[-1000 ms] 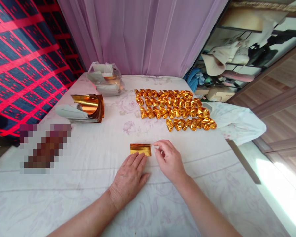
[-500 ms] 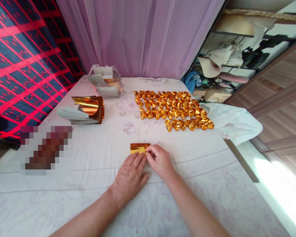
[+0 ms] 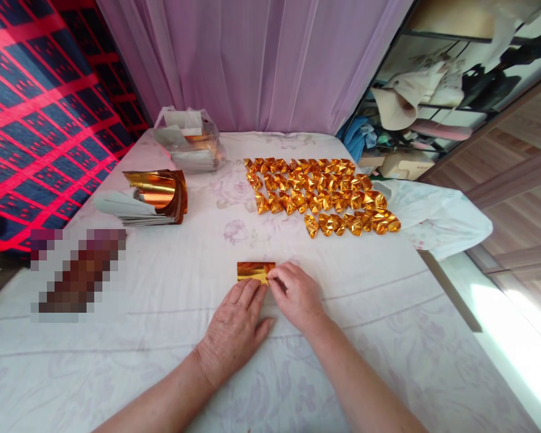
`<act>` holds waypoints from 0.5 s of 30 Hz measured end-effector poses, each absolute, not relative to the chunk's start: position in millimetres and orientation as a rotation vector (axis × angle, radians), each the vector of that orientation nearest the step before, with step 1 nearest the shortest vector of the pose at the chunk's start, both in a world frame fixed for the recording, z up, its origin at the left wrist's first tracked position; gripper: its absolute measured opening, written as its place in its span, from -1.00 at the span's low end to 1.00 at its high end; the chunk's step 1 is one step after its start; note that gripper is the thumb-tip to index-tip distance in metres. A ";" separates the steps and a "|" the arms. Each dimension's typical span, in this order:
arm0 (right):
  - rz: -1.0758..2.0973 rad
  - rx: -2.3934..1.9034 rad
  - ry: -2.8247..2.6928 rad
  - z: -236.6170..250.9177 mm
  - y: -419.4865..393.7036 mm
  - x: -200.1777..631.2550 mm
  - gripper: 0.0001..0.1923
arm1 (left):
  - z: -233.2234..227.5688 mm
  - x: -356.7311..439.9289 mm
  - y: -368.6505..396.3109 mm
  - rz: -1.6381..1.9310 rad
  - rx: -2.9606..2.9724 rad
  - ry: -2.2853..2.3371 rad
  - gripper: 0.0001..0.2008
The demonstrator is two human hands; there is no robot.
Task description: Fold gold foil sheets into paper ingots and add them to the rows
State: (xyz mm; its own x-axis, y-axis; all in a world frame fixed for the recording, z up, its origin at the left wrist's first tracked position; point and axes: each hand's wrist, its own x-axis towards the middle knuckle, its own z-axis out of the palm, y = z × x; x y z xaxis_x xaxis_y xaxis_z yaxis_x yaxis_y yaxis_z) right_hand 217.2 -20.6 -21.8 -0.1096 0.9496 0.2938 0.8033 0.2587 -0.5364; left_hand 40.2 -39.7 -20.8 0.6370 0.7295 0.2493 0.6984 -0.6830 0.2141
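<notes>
Gold foil sheet (image 3: pixel 251 270) lying mid-surface, toward the near edge of the white cloth (image 3: pixel 162 313). Left hand (image 3: pixel 234 328) flat, fingers spread, pressing its lower edge; right hand (image 3: pixel 295 294) pinching its right corner.

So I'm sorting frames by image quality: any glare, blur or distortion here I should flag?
Head view: sharp around both hands; the shiny gold foil sheet under the left hand and right hand glints, as do the folded gold foil pieces; sunlight blows out the lower right corner; edges bow from the wide lens; a pixelated block hides something at left.
</notes>
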 end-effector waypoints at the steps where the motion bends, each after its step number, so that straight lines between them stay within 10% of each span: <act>1: 0.323 -1.583 -1.951 -21.8 -20.8 217.1 -0.84 | -20.3 39.6 -39.7 0.488 2.758 1.198 -0.51; 15: 0.290 -1.609 -1.945 -20.5 -22.0 215.5 -0.86 | -17.8 26.6 -36.4 0.550 2.824 1.191 -0.57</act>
State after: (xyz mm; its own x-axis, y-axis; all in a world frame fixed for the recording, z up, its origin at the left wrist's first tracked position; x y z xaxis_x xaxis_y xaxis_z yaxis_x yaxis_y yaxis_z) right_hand 215.5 -22.0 -20.5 -0.0934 0.9492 0.3005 0.8203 0.2444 -0.5171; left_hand 26.6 -36.4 -17.8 0.6454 0.6984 0.3095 0.6885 -0.7073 0.1603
